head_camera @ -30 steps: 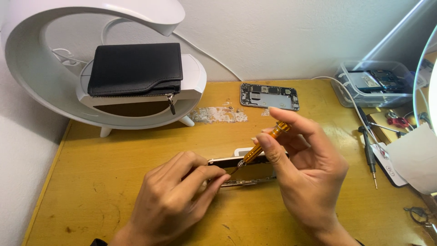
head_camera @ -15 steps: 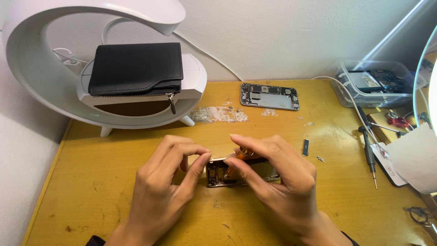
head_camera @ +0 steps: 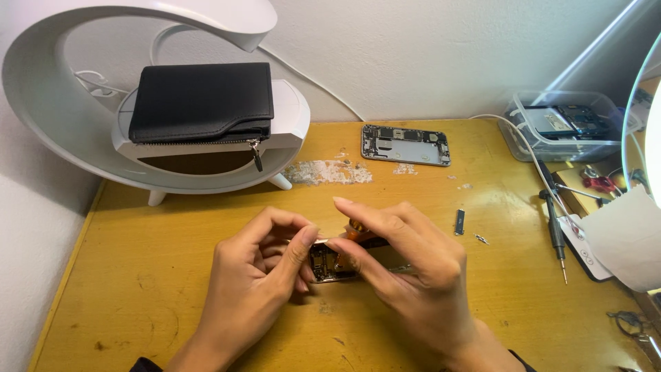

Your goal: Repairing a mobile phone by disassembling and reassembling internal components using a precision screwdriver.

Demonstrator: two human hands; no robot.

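While my hands meet over the middle of the wooden desk point(head_camera: 172, 289), both pinch the small opened phone body point(head_camera: 329, 263) that lies between them. My left hand point(head_camera: 255, 282) comes in from seven o'clock, thumb and bent fingers closed on the phone's left end. My right hand point(head_camera: 406, 275) comes in from five o'clock, its fingertips pressed onto the same end, with the orange-handled screwdriver point(head_camera: 356, 231) tucked under its fingers; how it is gripped I cannot tell. At twelve o'clock from the phone lies a grey phone housing point(head_camera: 406, 145), well apart. At eleven o'clock a black wallet point(head_camera: 202, 102) rests on a white curved stand point(head_camera: 41, 117). At three o'clock a small dark part point(head_camera: 459, 222) lies near my right hand, and farther out a black screwdriver point(head_camera: 555, 231). At two o'clock sits a clear plastic box point(head_camera: 564, 127).
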